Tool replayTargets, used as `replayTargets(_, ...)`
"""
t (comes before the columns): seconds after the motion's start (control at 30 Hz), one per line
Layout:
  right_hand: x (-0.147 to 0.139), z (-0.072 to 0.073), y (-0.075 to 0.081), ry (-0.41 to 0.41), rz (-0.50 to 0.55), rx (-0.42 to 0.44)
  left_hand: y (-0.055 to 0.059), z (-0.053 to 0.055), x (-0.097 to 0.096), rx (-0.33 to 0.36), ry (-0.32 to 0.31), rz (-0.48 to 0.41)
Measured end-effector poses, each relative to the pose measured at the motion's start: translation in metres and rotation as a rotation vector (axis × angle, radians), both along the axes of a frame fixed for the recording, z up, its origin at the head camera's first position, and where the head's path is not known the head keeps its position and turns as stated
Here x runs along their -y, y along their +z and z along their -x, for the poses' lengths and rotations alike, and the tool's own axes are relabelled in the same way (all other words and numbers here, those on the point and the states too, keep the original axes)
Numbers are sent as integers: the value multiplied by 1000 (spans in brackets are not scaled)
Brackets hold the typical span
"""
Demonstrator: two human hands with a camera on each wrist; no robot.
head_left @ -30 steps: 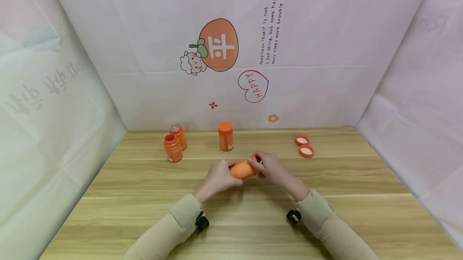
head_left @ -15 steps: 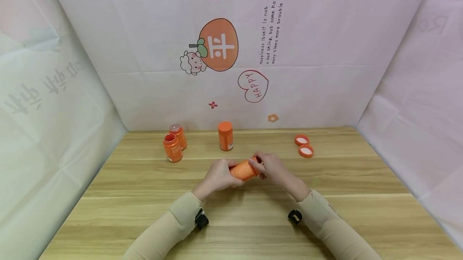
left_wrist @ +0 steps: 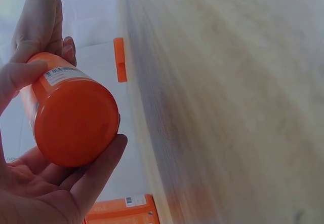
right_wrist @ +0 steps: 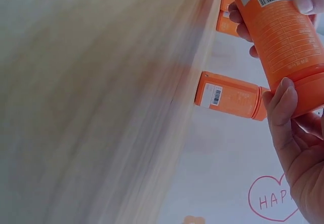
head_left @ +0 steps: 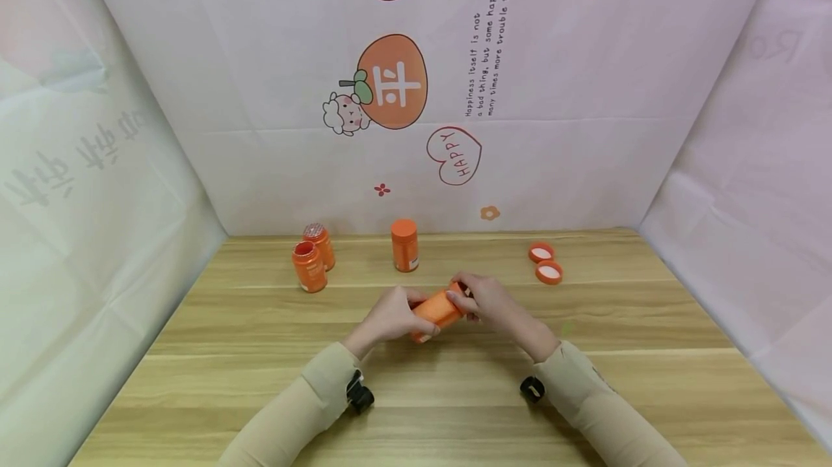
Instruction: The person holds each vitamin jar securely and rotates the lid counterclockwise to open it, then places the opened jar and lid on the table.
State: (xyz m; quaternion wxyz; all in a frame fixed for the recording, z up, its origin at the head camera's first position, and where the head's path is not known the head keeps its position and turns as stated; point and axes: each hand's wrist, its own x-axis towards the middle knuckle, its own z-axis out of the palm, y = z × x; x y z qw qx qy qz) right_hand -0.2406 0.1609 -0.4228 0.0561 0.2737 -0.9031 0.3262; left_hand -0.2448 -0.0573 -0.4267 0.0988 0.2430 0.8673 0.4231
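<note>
Between the two hands an orange bottle (head_left: 437, 308) is held tilted above the table, its capped end up to the right. My left hand (head_left: 393, 317) grips the body; in the left wrist view the round base of the bottle (left_wrist: 76, 122) faces the camera, thumb on one side and fingers on the other. My right hand (head_left: 486, 301) holds the orange cap (right_wrist: 310, 93) at the upper end, fingers curled round it in the right wrist view. A barcode label shows near the base. Whether the cap is loose on the neck, I cannot tell.
A capped orange bottle (head_left: 405, 247) stands at the back middle. Two lidless orange bottles, one nearer (head_left: 310, 268) and one behind (head_left: 320, 237), stand at the back left. Two orange caps (head_left: 541, 253) lie with white insides up at the back right. White cloth walls (head_left: 559, 164) border the wooden table (head_left: 442, 416).
The held bottle has tilted more steeply, its base dropping at the left and its label coming into sight. The right hand stays at the cap. Other bottles and caps have not moved.
</note>
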Motion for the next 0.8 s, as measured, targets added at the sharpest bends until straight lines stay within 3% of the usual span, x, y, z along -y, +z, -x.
replayTargets(0.2,-2,0,-2,40,7,-75,-1,1,0,24,-1,5)
replayTargets(0.57,-8,0,-1,80,76,17,-1,0,-4,38,44,11)
replayTargets(0.8,-9,-1,2,20,86,78,-1,-1,-6,11,79,15)
